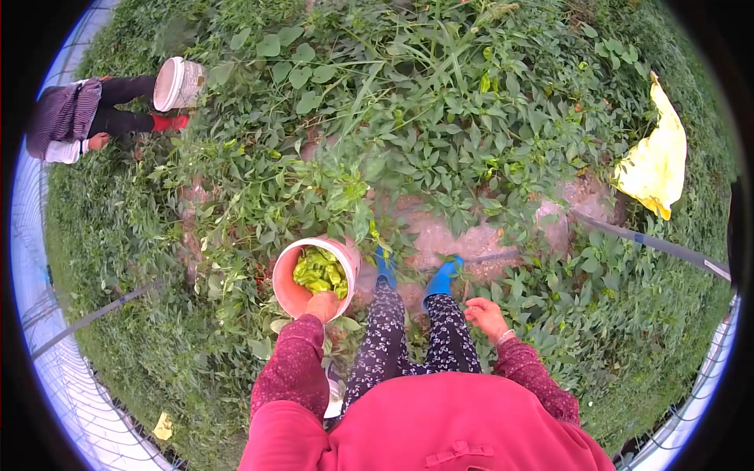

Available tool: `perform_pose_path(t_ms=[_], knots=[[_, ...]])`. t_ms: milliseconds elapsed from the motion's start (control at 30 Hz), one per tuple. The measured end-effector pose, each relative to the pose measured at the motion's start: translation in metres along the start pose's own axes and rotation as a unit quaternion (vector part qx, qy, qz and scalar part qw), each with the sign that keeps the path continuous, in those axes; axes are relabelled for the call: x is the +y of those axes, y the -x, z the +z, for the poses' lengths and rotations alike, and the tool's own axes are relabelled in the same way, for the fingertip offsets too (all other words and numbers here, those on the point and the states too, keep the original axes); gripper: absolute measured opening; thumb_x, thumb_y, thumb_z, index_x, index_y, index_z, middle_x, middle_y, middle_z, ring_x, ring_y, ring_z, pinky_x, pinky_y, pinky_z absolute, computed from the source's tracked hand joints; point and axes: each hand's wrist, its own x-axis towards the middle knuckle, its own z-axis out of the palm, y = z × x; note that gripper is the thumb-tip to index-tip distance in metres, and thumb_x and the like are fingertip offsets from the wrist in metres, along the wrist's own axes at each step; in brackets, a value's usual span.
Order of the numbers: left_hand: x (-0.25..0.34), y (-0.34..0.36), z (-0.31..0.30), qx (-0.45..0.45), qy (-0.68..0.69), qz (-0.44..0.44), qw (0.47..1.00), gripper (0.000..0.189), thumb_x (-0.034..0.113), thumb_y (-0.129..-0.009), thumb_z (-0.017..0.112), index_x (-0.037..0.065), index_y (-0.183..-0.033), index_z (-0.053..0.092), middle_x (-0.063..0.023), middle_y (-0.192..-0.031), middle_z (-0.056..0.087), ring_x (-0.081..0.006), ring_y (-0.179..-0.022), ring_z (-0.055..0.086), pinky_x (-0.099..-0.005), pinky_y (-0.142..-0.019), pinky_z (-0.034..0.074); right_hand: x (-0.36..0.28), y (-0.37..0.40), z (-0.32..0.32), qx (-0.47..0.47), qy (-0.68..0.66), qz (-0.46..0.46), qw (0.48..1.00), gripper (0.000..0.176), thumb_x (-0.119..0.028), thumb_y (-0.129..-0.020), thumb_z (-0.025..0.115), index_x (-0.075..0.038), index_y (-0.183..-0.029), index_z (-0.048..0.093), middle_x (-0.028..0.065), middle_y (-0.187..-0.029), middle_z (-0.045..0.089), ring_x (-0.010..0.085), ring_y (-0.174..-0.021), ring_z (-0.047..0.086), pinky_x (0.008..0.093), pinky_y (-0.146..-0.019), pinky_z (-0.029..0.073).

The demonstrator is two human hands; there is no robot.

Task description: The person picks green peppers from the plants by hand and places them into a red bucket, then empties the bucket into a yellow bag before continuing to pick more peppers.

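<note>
By its near rim, my left hand (pixel 321 304) grips a pinkish-white bucket (pixel 284 276), the fingers partly hidden at the edge. Inside the bucket lies a heap of light green peppers (pixel 319 269). My right hand (pixel 487 318) is raised beside my right leg, its fingers curled in with nothing visible in them. Leafy pepper plants (pixel 526 294) grow close to that hand, apart from it. My feet, in blue boots (pixel 444 276), stand among the plants on a strip of bare ground.
At the far left another person (pixel 71 118) bends near a white bucket (pixel 188 82). A yellow sack (pixel 653 169) lies on plants at the right. A dark hose or strap (pixel 652 239) runs across the right side. Plants crowd the pinkish soil path (pixel 448 239).
</note>
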Motion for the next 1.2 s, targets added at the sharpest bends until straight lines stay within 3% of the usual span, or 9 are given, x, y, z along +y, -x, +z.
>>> perform_pose_path(t_ms=[67, 167, 300, 533, 633, 700, 767, 800, 1200], knots=[[-0.033, 0.005, 0.027, -0.014, 0.078, -0.107, 0.991, 0.024, 0.025, -0.081, 0.054, 0.005, -0.081, 0.067, -0.0187, -0.079, 0.065, -0.0335, -0.077, 0.064, -0.0423, -0.071, 0.049, -0.003, 0.001, 0.003, -0.003, 0.002, -0.002, 1.000, 0.021, -0.007, -0.088, 0.051, -0.002, -0.108, 0.056, 0.0062, -0.090, 0.064, 0.0126, -0.076, 0.060, 0.0244, -0.066, 0.048], [-0.064, 0.006, 0.037, -0.158, -0.194, 0.006, 0.968, 0.025, 0.024, -0.083, 0.054, 0.002, -0.082, 0.066, -0.0142, -0.076, 0.065, -0.0267, -0.077, 0.065, -0.0388, -0.060, 0.052, -0.006, -0.001, 0.013, 0.005, 0.026, 0.005, 1.000, 0.026, -0.008, -0.085, 0.051, 0.001, -0.108, 0.056, 0.0091, -0.092, 0.065, 0.0156, -0.080, 0.061, 0.0273, -0.071, 0.049], [-0.156, 0.008, 0.164, -0.162, 0.153, -0.182, 0.958, 0.028, 0.023, -0.087, 0.050, 0.000, -0.102, 0.059, -0.0148, -0.093, 0.061, -0.0247, -0.076, 0.064, -0.0365, -0.052, 0.056, 0.003, -0.007, 0.018, 0.004, 0.085, 0.049, 0.995, 0.025, -0.008, -0.086, 0.049, 0.000, -0.109, 0.056, 0.0080, -0.093, 0.066, 0.0150, -0.083, 0.062, 0.0273, -0.072, 0.049], [-0.098, 0.018, 0.149, 0.048, 0.598, -0.503, 0.622, 0.041, 0.030, -0.086, 0.057, 0.001, -0.113, 0.050, -0.0167, -0.102, 0.055, -0.0279, -0.081, 0.058, -0.0410, -0.056, 0.057, 0.003, -0.017, 0.027, -0.005, 0.123, 0.098, 0.988, 0.026, -0.008, -0.087, 0.048, -0.002, -0.110, 0.056, 0.0080, -0.093, 0.066, 0.0145, -0.082, 0.062, 0.0265, -0.071, 0.049], [-0.128, 0.003, 0.211, 0.049, 0.694, -0.505, 0.511, 0.044, 0.030, -0.086, 0.059, -0.002, -0.114, 0.047, -0.0170, -0.106, 0.053, -0.0294, -0.080, 0.058, -0.0415, -0.057, 0.056, -0.004, -0.021, 0.034, -0.004, 0.124, 0.116, 0.986, 0.026, -0.008, -0.087, 0.047, -0.002, -0.111, 0.055, 0.0086, -0.094, 0.066, 0.0145, -0.083, 0.062, 0.0259, -0.072, 0.049], [-0.125, 0.004, 0.214, 0.019, 0.665, -0.456, 0.591, 0.044, 0.034, -0.091, 0.050, 0.007, -0.126, 0.043, -0.0155, -0.123, 0.049, -0.0305, -0.106, 0.052, -0.0411, -0.088, 0.046, -0.007, -0.023, 0.039, 0.002, 0.123, 0.122, 0.985, 0.026, -0.007, -0.088, 0.047, -0.001, -0.112, 0.055, 0.0090, -0.094, 0.066, 0.0145, -0.083, 0.062, 0.0256, -0.072, 0.049], [-0.115, -0.006, 0.209, 0.123, 0.784, -0.470, 0.387, 0.045, 0.035, -0.092, 0.048, 0.008, -0.127, 0.041, -0.0116, -0.125, 0.049, -0.0284, -0.113, 0.048, -0.0405, -0.089, 0.044, -0.009, -0.024, 0.043, 0.008, 0.132, 0.125, 0.983, 0.026, -0.005, -0.088, 0.046, 0.001, -0.113, 0.054, 0.0100, -0.095, 0.066, 0.0152, -0.085, 0.062, 0.0260, -0.073, 0.049], [-0.109, -0.006, 0.204, 0.144, 0.809, -0.445, 0.354, 0.043, 0.034, -0.091, 0.048, 0.008, -0.125, 0.045, -0.0071, -0.123, 0.052, -0.0258, -0.117, 0.045, -0.0418, -0.092, 0.041, -0.009, -0.024, 0.044, 0.007, 0.133, 0.125, 0.983, 0.026, -0.005, -0.089, 0.045, 0.001, -0.113, 0.054, 0.0101, -0.095, 0.066, 0.0155, -0.085, 0.062, 0.0262, -0.073, 0.049], [-0.128, -0.017, 0.220, 0.210, 0.863, -0.423, 0.179, 0.044, 0.031, -0.083, 0.058, 0.005, -0.118, 0.050, -0.0121, -0.116, 0.055, -0.0289, -0.110, 0.049, -0.0466, -0.096, 0.039, 0.002, -0.022, 0.037, 0.006, 0.138, 0.128, 0.982, 0.020, -0.009, -0.091, 0.050, -0.001, -0.109, 0.056, 0.0070, -0.094, 0.065, 0.0126, -0.081, 0.062, 0.0246, -0.069, 0.049]])
